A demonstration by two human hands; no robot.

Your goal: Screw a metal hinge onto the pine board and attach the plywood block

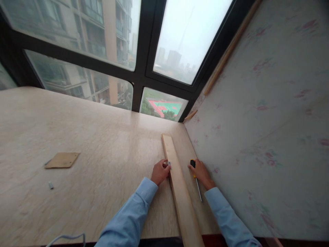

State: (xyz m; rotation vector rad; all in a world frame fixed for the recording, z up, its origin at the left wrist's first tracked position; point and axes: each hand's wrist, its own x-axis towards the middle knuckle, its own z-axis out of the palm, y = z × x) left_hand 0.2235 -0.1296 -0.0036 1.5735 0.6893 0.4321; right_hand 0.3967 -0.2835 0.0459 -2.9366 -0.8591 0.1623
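Observation:
A long pale wooden board (181,192) lies on the sill, its near end reaching past the front edge. My left hand (161,171) is at the board's left edge, fingers pinched on a small metal piece (169,164) against the wood; its exact kind is too small to tell. To the right of the board, my right hand (202,171) is closed round the handle of a screwdriver (197,183) with a black and yellow grip. The screwdriver's shaft points back toward me, away from the metal piece.
On the marble-look sill (108,147) lie a brown cardboard piece (63,160) and a small grey object (50,185) at the left. A white cable (68,236) runs along the near edge. The papered wall (257,154) rises close on the right; dark-framed windows (138,79) stand behind.

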